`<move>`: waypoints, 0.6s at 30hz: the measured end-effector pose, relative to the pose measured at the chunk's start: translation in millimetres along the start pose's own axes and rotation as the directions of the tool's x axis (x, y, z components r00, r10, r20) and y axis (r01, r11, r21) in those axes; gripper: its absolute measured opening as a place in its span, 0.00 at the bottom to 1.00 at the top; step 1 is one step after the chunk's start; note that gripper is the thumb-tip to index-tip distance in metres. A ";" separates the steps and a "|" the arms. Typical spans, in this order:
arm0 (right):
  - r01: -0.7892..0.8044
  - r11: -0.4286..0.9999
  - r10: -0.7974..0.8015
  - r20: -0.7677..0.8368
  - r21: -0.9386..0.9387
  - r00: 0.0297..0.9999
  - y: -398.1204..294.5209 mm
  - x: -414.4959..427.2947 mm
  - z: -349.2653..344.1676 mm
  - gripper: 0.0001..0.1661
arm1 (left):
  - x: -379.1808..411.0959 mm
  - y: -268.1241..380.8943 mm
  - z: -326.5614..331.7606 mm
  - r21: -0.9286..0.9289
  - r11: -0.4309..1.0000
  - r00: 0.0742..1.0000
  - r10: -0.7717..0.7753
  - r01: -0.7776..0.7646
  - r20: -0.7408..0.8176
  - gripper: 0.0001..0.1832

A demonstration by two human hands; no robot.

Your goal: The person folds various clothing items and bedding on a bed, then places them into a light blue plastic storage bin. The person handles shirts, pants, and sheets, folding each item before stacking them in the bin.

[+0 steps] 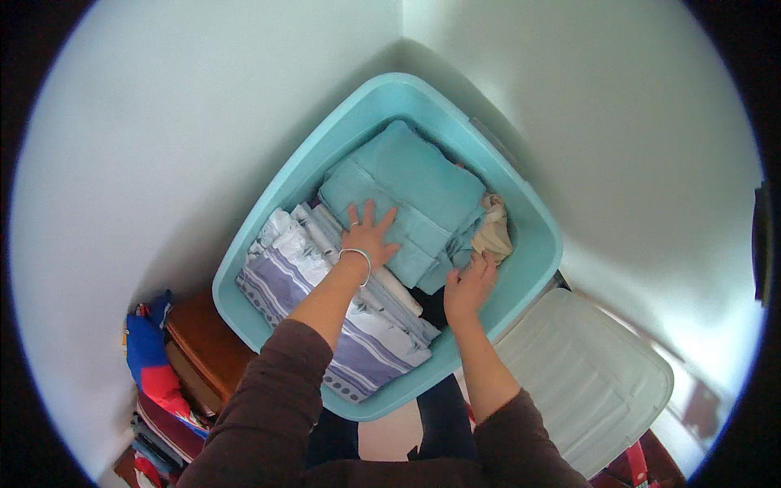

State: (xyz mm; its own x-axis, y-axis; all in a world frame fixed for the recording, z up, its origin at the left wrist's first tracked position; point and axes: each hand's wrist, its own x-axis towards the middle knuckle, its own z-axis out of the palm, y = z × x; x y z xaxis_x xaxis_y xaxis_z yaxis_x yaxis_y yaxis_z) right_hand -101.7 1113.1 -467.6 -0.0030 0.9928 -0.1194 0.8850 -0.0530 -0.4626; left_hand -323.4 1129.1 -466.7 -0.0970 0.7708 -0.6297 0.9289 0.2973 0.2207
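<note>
In front of me a turquoise plastic storage tub [293,171] holds folded textiles. My left hand [368,238], fingers spread, lies flat on a folded teal cloth [421,177]. Its wrist wears a bracelet. Below that arm is a folded white and purple patterned fabric [366,341], with stripes and dots. My right hand [470,287] reaches in at the tub's right side, its fingertips by the lower edge of a crumpled beige cloth [494,232]; whether they grip it cannot be told. Something black [430,308] shows between the fabrics beside that hand.
White walls [183,122] meet in a corner behind the tub. A translucent plastic lid [586,372] leans at the right. To the left are a brown wooden piece of furniture [207,335], a blue and red cloth [152,354] and a stack of folded clothes [158,445].
</note>
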 end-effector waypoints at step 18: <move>0.672 0.655 -0.171 0.799 -0.345 0.577 -24.9 -30.3 -41.8 0.28 | -234.5 -12.6 34.6 -0.233 0.942 0.944 0.170 -0.240 -0.284 0.29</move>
State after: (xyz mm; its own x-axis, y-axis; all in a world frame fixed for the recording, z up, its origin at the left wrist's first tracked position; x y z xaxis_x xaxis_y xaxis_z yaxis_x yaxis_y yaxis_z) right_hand -104.2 1088.8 -415.7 -0.5253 0.4965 -0.6910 0.7386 0.6694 -0.0805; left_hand -300.0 925.1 -347.6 -0.0354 0.9377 -0.3456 0.8153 0.2270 0.5327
